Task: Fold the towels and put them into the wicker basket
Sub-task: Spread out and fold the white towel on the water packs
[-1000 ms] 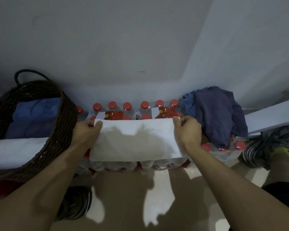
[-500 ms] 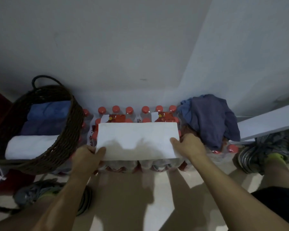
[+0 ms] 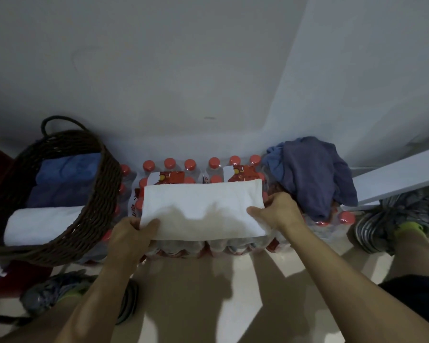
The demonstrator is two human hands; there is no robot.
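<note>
White towel point(image 3: 203, 209) on bottles, hands' fingers hidden beneath near edge

Shrink-wrapped packs of red-capped water bottles point(image 3: 191, 167) stood on the pale floor point(image 3: 196, 293) against a white wall point(image 3: 159, 70). A grey sneaker point(image 3: 391, 219) sat at right beneath a white ledge point(image 3: 401, 177), another sneaker point(image 3: 55, 293) at near left.
</note>
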